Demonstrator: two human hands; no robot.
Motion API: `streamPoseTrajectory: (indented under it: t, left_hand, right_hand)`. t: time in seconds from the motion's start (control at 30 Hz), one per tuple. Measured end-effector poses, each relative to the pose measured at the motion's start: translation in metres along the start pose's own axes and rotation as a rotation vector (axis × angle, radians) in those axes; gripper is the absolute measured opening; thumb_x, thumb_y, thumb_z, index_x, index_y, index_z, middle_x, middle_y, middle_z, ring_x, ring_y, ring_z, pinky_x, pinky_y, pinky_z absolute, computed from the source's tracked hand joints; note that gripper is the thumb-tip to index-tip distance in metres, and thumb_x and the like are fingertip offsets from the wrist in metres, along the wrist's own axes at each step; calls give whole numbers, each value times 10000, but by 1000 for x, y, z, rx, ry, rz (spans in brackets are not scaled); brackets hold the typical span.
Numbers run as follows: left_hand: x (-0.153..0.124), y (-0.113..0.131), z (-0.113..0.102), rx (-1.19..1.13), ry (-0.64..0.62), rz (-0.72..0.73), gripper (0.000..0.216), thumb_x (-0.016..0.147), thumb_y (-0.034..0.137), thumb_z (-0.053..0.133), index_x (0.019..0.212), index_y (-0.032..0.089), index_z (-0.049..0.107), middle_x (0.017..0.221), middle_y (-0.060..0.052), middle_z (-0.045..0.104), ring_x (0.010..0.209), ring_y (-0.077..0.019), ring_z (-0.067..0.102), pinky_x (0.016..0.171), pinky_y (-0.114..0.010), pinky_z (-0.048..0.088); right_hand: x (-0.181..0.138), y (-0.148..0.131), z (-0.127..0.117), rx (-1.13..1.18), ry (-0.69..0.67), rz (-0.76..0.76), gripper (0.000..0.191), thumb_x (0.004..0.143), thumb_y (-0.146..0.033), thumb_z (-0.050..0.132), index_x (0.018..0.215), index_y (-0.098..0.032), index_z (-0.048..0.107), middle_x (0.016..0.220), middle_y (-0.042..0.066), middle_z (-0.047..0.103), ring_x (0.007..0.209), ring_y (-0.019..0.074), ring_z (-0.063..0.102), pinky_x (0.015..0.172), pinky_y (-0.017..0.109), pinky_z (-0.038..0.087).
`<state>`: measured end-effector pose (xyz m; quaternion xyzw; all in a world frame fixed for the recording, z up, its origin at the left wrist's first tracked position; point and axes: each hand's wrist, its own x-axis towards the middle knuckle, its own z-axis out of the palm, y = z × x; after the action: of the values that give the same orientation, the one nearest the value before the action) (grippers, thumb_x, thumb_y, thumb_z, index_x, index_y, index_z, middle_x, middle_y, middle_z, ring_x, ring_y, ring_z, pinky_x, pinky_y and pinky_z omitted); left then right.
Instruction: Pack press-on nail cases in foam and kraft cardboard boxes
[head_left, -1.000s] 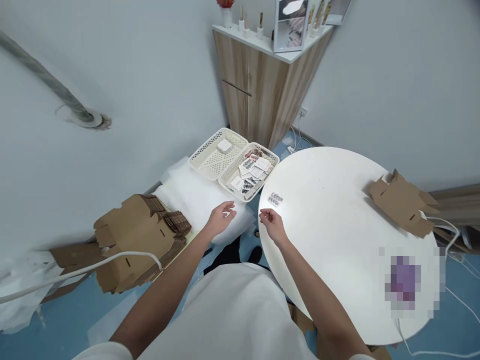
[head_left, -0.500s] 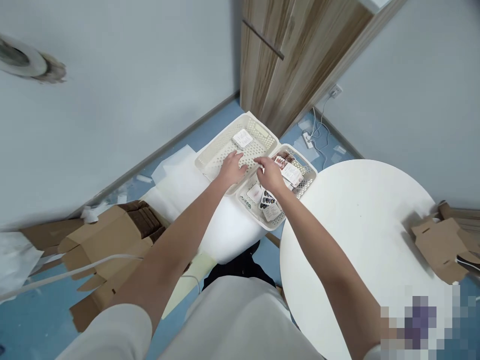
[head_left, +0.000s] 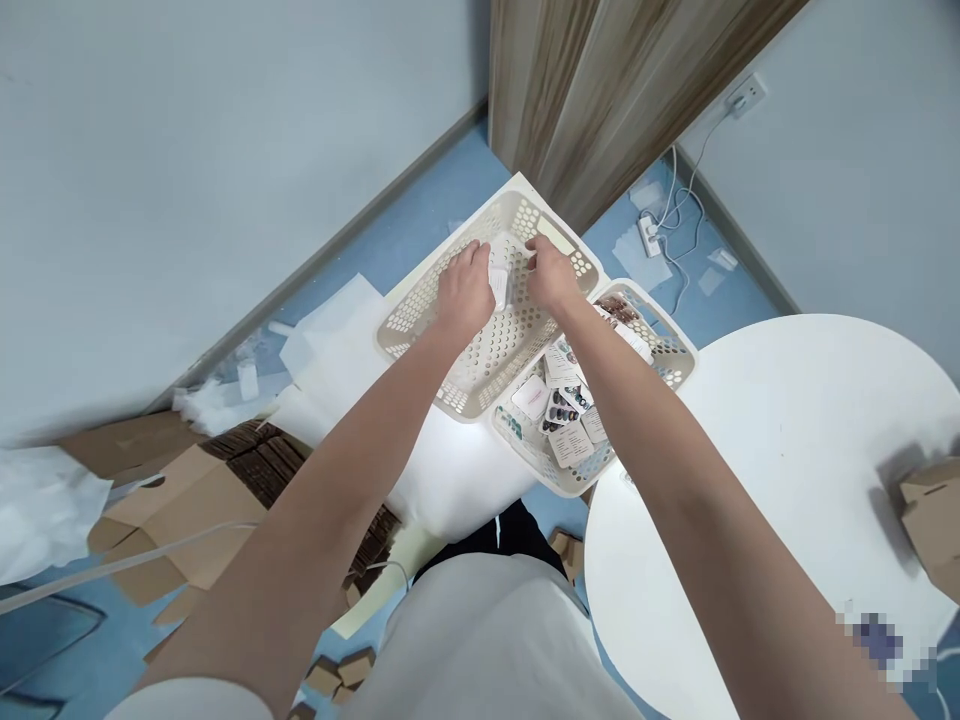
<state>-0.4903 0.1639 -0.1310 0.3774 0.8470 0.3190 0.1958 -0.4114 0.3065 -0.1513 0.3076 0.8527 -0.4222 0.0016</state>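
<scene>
My left hand point(head_left: 466, 292) reaches into the larger off-white perforated basket point(head_left: 469, 400), fingers stretched forward beside a small white printed pack point(head_left: 499, 288). Those fingers lie against or very near the pack's left edge; contact is hard to make out. On the other side of the pack is my right hand point(head_left: 553, 276), its thumb and forefinger apart. A gap shows between it and the printed label. Below my right forearm, a second off-white basket point(head_left: 577, 488) holds several printed cards point(head_left: 571, 443) and clear packs with dark oval pieces point(head_left: 561, 408).
Both baskets rest on a white-covered surface point(head_left: 442, 465). To the right stands a round white table point(head_left: 720, 440) with a cardboard box point(head_left: 934, 520). Opened cartons point(head_left: 187, 500) crowd the lower left. A wood-grain cabinet point(head_left: 570, 100) and a power strip point(head_left: 649, 237) are beyond.
Both hands have moved forward, deeper into the larger basket, to either side of the white pack. The view has shifted, bringing the baskets closer.
</scene>
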Motion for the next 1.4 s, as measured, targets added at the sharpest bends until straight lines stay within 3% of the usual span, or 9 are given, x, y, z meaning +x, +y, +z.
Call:
streamPoseTrajectory:
  t: [0.17,0.3,0.37,0.6,0.7,0.83,1.0,1.17,1.4]
  left_hand:
    - [-2,-3,-2,80,-86,-46,371,831,219,421,1196,153,432,1207,-120,459,1220,-290,315,1031,-472,211]
    - [-9,-9,-3,89,-139,-45,452,803,291,493,1214,123,405,1188,-135,450,1195,-293,329,1032,-450,209]
    - [-13,-10,-6,97,-194,-31,562,762,329,555,1248,118,368,1208,-144,428,1194,-304,326,1028,-442,215]
    - [-23,-1,-18,260,-322,-69,845,731,425,578,1378,150,109,1359,-170,267,1249,-340,241,1001,-437,243]
    - [-26,0,-21,329,-344,-117,893,732,442,569,1390,152,40,1402,-179,206,1272,-360,193,998,-458,232]
    - [-29,7,-25,332,-313,-75,873,723,426,581,1389,144,93,1420,-174,194,1286,-350,180,1020,-464,184]
    - [-35,32,-36,184,-215,-31,621,749,363,549,1307,185,342,1297,-125,418,1199,-304,354,990,-455,248]
    - [-51,61,-41,-88,-175,24,496,713,229,544,1202,165,490,1106,-76,573,1026,-233,508,909,-364,362]
    - [-99,114,-31,-543,-212,23,337,727,250,507,1034,142,599,870,-31,637,793,-141,579,766,-270,442]
  right_hand:
    - [3,1,3,-38,-19,-14,476,743,-349,564,1174,-190,438,1130,82,484,1088,253,472,946,447,365]
    - [-13,-18,11,-172,-220,-29,758,546,-227,732,1222,-192,391,1131,95,455,1037,274,496,899,436,402]
    - [-22,-29,16,-261,-296,-1,811,472,-172,764,1200,-177,408,1124,108,456,1009,277,507,875,423,415]
    - [-29,-50,14,-451,-414,246,556,501,-223,764,988,-123,516,976,104,549,938,251,538,814,373,436]
    - [-25,-51,-4,-398,-351,269,383,602,-173,695,948,-130,538,952,95,565,929,231,548,806,359,444]
    - [-28,-52,-31,-196,-241,287,274,680,-116,612,948,-130,552,900,76,564,883,210,572,785,378,464]
    - [-52,-54,-56,100,-134,311,284,724,-81,559,1001,-140,544,790,21,533,710,141,592,699,350,505]
    - [-101,-55,-77,377,-59,307,183,764,-96,522,929,-160,570,728,1,523,603,87,553,652,297,526]
    - [-205,-47,-104,610,149,236,199,725,-177,587,916,-191,537,736,-28,504,599,65,534,644,281,538]
